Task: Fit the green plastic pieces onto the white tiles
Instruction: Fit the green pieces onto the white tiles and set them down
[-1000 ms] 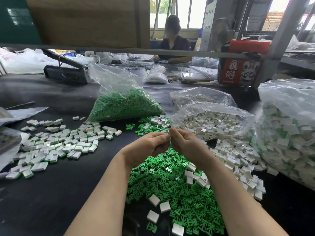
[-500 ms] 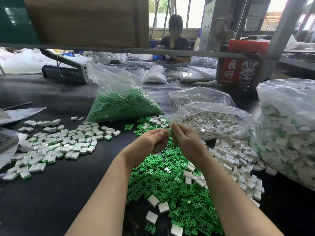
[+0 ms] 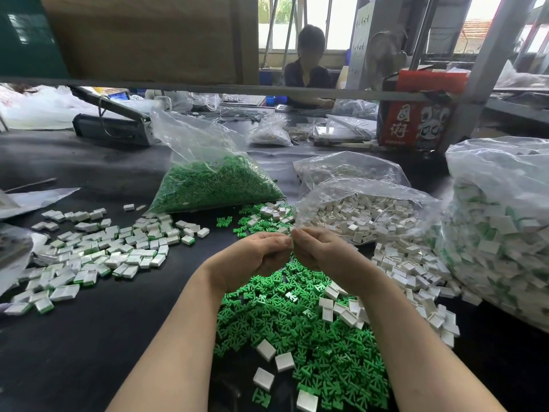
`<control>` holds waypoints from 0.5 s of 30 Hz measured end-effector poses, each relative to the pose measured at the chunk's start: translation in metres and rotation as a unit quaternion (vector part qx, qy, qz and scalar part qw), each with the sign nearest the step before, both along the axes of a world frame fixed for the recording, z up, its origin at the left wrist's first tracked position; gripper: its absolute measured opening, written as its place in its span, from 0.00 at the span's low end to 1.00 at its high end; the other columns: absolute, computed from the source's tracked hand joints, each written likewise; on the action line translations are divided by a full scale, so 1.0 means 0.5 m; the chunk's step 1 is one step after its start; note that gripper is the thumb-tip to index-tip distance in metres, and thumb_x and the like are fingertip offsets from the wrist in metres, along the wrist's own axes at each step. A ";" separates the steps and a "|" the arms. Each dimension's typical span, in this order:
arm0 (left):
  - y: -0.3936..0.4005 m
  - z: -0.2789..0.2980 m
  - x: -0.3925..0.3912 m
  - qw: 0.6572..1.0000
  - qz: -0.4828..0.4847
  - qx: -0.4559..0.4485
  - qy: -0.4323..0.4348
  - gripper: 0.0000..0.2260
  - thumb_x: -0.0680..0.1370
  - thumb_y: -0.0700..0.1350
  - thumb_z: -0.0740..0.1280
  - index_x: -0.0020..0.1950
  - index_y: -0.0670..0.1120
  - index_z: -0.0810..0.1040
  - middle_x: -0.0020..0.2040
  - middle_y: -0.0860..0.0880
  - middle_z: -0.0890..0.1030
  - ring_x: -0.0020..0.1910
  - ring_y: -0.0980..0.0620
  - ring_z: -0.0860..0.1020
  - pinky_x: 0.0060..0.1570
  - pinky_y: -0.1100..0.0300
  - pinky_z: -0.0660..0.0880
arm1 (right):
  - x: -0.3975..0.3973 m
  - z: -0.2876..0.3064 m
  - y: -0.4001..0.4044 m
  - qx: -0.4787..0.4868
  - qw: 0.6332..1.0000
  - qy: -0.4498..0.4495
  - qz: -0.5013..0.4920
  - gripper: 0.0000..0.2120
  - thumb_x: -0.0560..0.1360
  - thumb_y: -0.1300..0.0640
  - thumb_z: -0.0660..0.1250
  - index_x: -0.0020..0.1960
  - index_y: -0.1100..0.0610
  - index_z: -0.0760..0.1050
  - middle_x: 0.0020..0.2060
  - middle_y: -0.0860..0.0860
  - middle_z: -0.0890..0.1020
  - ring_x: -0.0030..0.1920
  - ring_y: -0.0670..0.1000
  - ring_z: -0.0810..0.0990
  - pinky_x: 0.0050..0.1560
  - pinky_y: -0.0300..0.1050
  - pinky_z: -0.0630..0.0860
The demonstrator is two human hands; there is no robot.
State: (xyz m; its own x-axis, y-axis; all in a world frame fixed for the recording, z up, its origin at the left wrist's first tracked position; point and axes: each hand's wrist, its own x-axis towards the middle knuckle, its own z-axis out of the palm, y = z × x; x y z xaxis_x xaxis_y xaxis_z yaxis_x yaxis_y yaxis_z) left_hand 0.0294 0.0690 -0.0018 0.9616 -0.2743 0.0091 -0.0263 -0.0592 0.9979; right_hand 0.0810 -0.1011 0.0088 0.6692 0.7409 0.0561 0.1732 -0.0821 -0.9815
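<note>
- The left hand and right hand are raised together above the black desk, fingertips meeting at the middle.
- Both sets of fingers are curled in and pinched closed toward each other; whatever sits between them is hidden by the fingers, so it cannot be told what they hold.
- Directly beneath the hands lies a loose heap of green plastic pieces, with a few white tiles scattered on top of it.
- More loose white tiles spread along the right side of the heap, running up to an open clear bag of white tiles just beyond the right hand.
- A clear bag of green pieces lies on the desk behind the left hand.
- To the left, well apart from the hands, lies a spread of finished tiles, white with green showing at their edges.
- At the far right stands a large clear bag packed with white and green tiles.
- Another person sits at the far side of the desk.
</note>
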 end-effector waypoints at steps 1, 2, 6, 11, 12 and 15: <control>0.000 0.000 0.000 1.000 -0.003 0.003 0.002 0.13 0.79 0.50 0.59 0.35 0.49 0.66 0.29 0.52 0.62 0.27 0.56 0.58 0.30 0.60 0.54 | 0.000 0.000 -0.001 -0.003 1.000 0.002 0.002 0.15 0.84 0.57 0.54 0.39 0.58 0.66 0.28 0.45 0.65 0.27 0.41 0.62 0.29 0.33 0.63; 0.000 0.000 -0.001 1.000 -0.003 0.009 0.001 0.14 0.79 0.50 0.59 0.35 0.49 0.66 0.29 0.53 0.62 0.27 0.56 0.58 0.29 0.62 0.54 | 0.001 -0.001 -0.001 -0.007 1.000 0.000 0.001 0.14 0.84 0.57 0.54 0.40 0.58 0.66 0.28 0.46 0.64 0.27 0.41 0.62 0.29 0.33 0.63; -0.006 0.002 0.003 0.999 0.046 0.016 -0.020 0.15 0.83 0.47 0.57 0.37 0.49 0.67 0.30 0.52 0.62 0.27 0.57 0.58 0.26 0.67 0.57 | 0.000 -0.013 0.022 -0.010 0.995 -0.047 -0.090 0.15 0.84 0.54 0.56 0.39 0.56 0.68 0.28 0.46 0.66 0.29 0.44 0.63 0.30 0.37 0.62; -0.039 0.002 0.013 0.991 0.125 -0.022 -0.047 0.15 0.85 0.44 0.54 0.38 0.47 0.69 0.27 0.57 0.65 0.24 0.61 0.60 0.24 0.69 0.58 | 0.002 -0.030 0.051 -0.006 0.938 -0.230 -0.260 0.10 0.82 0.52 0.60 0.47 0.55 0.76 0.35 0.48 0.79 0.35 0.49 0.78 0.39 0.50 0.75; -0.042 0.001 0.015 0.989 0.136 -0.032 -0.048 0.15 0.85 0.43 0.54 0.38 0.47 0.69 0.26 0.58 0.66 0.24 0.62 0.61 0.24 0.70 0.59 | 0.001 -0.035 0.052 -0.002 0.925 -0.257 -0.279 0.09 0.82 0.54 0.61 0.50 0.56 0.78 0.37 0.48 0.81 0.36 0.47 0.79 0.38 0.49 0.76; -0.048 0.000 0.016 0.986 0.145 -0.073 -0.044 0.14 0.85 0.42 0.54 0.40 0.46 0.70 0.25 0.59 0.69 0.23 0.63 0.65 0.24 0.73 0.62 | -0.008 -0.045 0.056 0.021 0.913 -0.279 -0.297 0.12 0.81 0.60 0.61 0.62 0.54 0.79 0.43 0.48 0.83 0.37 0.40 0.78 0.38 0.36 0.74</control>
